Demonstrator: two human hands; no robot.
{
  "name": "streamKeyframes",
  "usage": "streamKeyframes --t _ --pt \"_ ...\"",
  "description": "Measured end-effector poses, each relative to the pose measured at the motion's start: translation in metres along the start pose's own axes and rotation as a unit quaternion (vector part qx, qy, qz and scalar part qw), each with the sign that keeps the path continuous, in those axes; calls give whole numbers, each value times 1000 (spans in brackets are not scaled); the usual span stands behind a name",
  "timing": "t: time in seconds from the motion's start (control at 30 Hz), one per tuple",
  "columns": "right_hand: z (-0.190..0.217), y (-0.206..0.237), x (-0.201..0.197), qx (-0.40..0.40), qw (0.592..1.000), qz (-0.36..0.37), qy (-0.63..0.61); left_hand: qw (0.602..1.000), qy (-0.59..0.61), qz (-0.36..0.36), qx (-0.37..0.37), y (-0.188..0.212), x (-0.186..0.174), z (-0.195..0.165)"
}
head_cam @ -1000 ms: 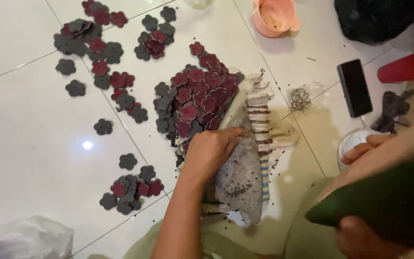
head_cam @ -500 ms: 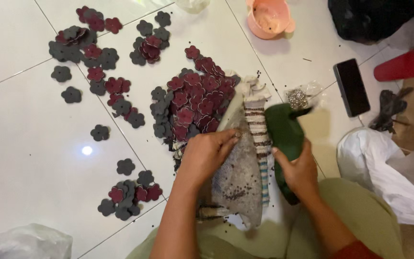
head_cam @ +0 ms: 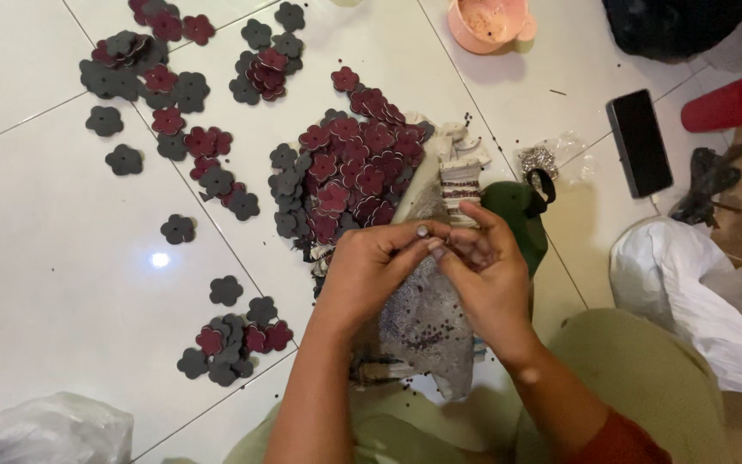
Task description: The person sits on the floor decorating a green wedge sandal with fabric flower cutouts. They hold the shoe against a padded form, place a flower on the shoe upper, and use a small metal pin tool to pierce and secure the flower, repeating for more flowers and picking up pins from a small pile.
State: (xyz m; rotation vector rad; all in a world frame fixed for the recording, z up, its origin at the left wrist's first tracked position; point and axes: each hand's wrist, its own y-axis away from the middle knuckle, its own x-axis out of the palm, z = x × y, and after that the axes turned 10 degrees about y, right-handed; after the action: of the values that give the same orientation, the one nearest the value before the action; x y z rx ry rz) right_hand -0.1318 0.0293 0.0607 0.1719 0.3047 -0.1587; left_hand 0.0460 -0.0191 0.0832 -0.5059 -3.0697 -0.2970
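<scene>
Both hands now meet over grey cloth (head_cam: 427, 318): left hand (head_cam: 371, 266), right hand (head_cam: 483, 266) pinched narrow, contents unclear.

Home floor used as a craft workspace. Glossy white floor tiles (head_cam: 62, 258) with grout lines, no bench. Piles of dark red and grey flower-shaped cutouts (head_cam: 345, 172) laid straight on the floor, a pink plastic bowl (head_cam: 487, 21), a smartphone (head_cam: 639, 142), white plastic bags (head_cam: 697, 301) alongside. Person sits on the floor.
</scene>
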Motion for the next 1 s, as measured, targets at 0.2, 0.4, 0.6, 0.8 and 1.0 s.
streamKeyframes --t 0.2,0.4,0.6,0.8,1.0 --pt "-4 0 0 17 1000 5 -11 987 114 -114 21 0 4 8" --pt "8 -3 1 52 998 36 1 893 221 -380 102 1 -25 6" --pt "15 -30 10 -40 993 43 -99 853 -33 -430 293 14 -16 -12" --pt "-6 -26 97 -350 601 -38 717 849 -140 -272 432 16 7 -33" --pt "-2 -1 174 -355 856 230 295 870 -112 -306 370 13 -8 -32"
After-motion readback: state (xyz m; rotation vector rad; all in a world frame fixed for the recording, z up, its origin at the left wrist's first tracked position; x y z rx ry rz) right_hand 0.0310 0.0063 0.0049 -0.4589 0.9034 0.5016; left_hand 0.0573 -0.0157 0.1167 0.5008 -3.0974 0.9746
